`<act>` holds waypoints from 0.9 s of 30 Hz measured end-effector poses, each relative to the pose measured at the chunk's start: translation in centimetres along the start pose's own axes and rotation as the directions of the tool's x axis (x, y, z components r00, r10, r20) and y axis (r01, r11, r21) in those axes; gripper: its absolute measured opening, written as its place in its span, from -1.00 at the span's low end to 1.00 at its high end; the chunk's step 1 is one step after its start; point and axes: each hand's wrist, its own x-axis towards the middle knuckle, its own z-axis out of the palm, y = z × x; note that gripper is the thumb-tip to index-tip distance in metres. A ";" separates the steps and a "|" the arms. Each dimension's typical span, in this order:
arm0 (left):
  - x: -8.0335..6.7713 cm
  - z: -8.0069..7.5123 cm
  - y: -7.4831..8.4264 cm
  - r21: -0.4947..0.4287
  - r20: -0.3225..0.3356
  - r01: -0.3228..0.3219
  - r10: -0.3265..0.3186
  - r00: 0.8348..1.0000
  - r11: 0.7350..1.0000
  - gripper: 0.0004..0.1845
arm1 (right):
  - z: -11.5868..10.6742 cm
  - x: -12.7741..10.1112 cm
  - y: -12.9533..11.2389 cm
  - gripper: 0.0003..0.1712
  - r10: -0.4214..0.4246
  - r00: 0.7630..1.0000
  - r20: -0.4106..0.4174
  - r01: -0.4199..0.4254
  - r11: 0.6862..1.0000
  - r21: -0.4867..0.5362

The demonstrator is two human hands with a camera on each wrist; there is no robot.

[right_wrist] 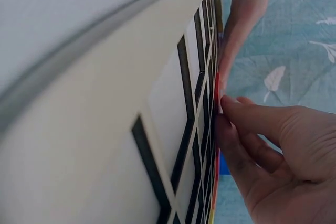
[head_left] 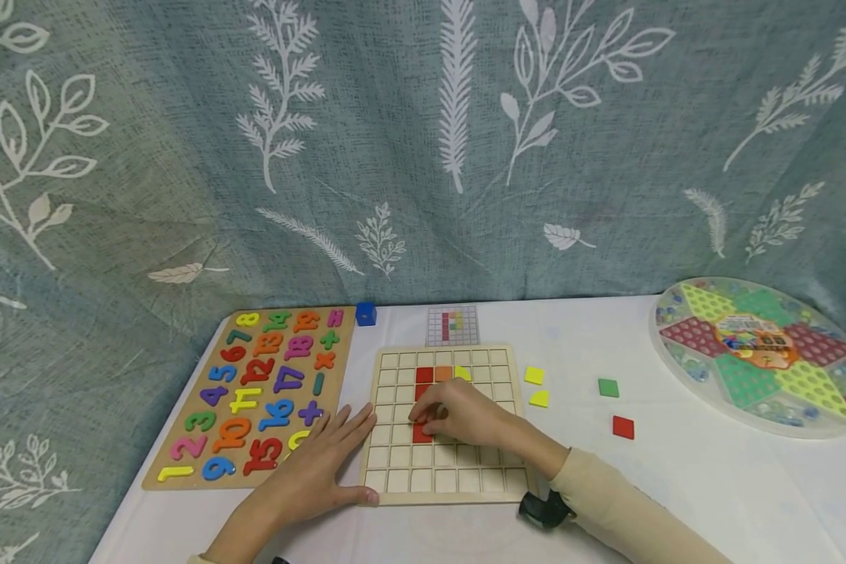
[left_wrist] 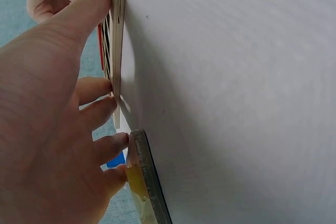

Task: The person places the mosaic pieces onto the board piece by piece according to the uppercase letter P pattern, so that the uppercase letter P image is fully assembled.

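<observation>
Two hands are at work on the square pale wooden grid board (head_left: 446, 427), which lies flat on the white table (head_left: 677, 486) between the wooden number puzzle board with coloured numerals (head_left: 254, 395) and a scatter of loose tiles. The right hand (head_left: 461, 415) has its fingertips curled down onto a flat red square tile (head_left: 421, 433) in a middle-left cell of the grid, just below the red tiles (head_left: 424, 375) already seated higher in that column. The left hand (head_left: 320, 470) lies with fingers straight along the board's left edge, thumb against the near corner, steadying it and gripping nothing.

To seat the tile well, I judge it best to keep the left hand bracing, square the tile to its cell, and press it flat with a fingertip (a tilted tile will likely catch on the lattice).

Only the head view shows the whole layout: the small printed pattern card (head_left: 452, 326) behind the board, the yellow tiles (head_left: 533, 375), green tile (head_left: 609, 388) and spare red tile (head_left: 623, 427) to the right, and the round checkers board (head_left: 761, 352). The right wrist view instead shows the fingertips (right_wrist: 231, 109) meeting the tile edge-on; the left wrist view shows the thumb (left_wrist: 86, 9) pressed to the board's rim.
</observation>
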 end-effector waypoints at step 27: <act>0.2 0.5 -0.1 0.016 0.000 0.012 -0.012 1.000 1.000 0.10 | -3.4 -3.2 0.9 -0.78 0.039 0.998 -0.059 -0.035 0.998 0.057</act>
